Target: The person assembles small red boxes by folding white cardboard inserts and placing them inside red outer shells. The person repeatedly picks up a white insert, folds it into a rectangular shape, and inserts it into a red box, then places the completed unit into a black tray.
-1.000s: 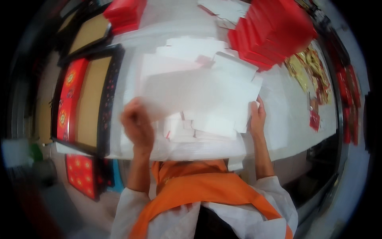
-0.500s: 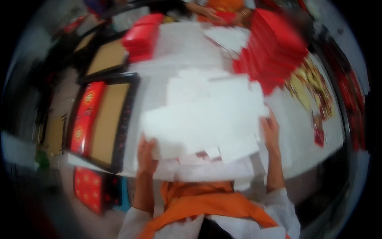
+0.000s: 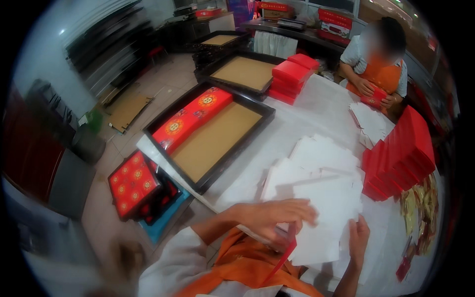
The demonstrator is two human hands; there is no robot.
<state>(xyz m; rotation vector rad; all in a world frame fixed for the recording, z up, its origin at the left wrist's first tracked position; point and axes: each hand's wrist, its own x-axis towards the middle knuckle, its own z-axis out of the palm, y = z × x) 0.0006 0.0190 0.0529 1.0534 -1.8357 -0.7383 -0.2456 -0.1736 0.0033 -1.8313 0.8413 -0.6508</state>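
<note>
A loose pile of flat white cardboard box blanks (image 3: pixel 316 193) lies in front of me, its sheets unevenly stacked. My left hand (image 3: pixel 277 218) reaches over the near left part of the pile with its fingers bent. Between its thumb and fingers is a blank with a narrow red strip (image 3: pixel 286 255) that slants down toward my apron. The hand hides part of this piece. At the pile's right edge, my right hand (image 3: pixel 358 235) stands with its thumb apart from the fingers, touching or very close to the sheets.
A black-rimmed tray (image 3: pixel 217 143) holding a long red box (image 3: pixel 193 119) is at the left. Folded red boxes (image 3: pixel 396 156) stand at the right, beside gold packets (image 3: pixel 420 208). Across the table, a person (image 3: pixel 378 69) holds a red box. Patterned red boxes (image 3: pixel 136 183) sit below the table's left edge.
My view has swung left and up. My left hand has moved from the pile's left edge to over its near part, where a red strip now shows. My right hand stays by the right edge.
</note>
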